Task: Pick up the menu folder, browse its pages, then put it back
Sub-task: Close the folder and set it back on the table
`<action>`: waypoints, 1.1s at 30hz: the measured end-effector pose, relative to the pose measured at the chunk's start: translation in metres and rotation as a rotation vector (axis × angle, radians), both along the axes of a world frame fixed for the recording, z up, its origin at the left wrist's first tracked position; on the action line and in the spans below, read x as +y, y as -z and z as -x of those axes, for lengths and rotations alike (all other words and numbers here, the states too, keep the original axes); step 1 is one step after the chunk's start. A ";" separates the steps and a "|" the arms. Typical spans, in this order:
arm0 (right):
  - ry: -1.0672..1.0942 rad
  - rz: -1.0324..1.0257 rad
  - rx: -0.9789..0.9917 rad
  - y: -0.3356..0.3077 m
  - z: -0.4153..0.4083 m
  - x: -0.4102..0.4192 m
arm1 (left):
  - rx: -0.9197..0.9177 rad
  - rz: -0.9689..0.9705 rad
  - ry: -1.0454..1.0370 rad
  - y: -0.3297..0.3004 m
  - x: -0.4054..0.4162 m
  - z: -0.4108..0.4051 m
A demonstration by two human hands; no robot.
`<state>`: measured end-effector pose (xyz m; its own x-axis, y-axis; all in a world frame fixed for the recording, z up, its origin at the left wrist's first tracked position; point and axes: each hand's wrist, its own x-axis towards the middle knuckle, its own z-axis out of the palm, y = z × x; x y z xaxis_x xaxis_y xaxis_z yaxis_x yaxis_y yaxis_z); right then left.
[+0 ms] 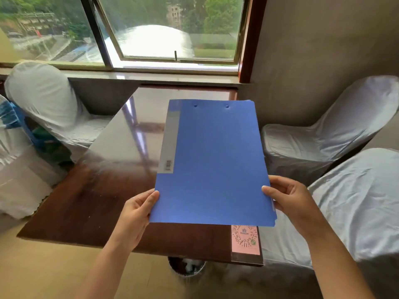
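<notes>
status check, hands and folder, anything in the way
Left hand and right hand grip blue menu folder by its near corners. Folder closed, above table. Nothing in the way.

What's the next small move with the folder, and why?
Probably open the cover with the right hand. The blue folder is closed, held above the table by both near corners, the left hand pinching the spine side, so no pages show yet.

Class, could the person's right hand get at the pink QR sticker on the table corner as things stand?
Probably yes, but not freely. The right hand is gripping the blue folder's edge, just above the pink sticker. The folder's lower edge overlaps the sticker's top, so the hand would first have to release its grip.
</notes>
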<state>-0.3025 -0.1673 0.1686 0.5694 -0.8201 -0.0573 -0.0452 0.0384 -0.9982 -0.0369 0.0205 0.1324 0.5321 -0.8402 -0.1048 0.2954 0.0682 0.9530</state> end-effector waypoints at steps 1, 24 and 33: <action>0.030 0.001 0.046 0.007 -0.002 0.002 | -0.009 -0.026 -0.005 0.005 0.001 -0.001; 0.216 0.354 1.109 0.195 -0.078 0.048 | -0.324 -0.722 -0.042 0.175 0.015 -0.050; 0.214 0.434 1.179 0.213 -0.081 0.050 | -0.806 -0.770 -0.117 0.181 0.009 -0.037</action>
<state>-0.2213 -0.1177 -0.0440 0.2110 -0.9672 -0.1413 -0.9429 -0.1632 -0.2904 0.0005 0.0295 -0.0485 0.7506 -0.6400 -0.1644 -0.3963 -0.6351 0.6631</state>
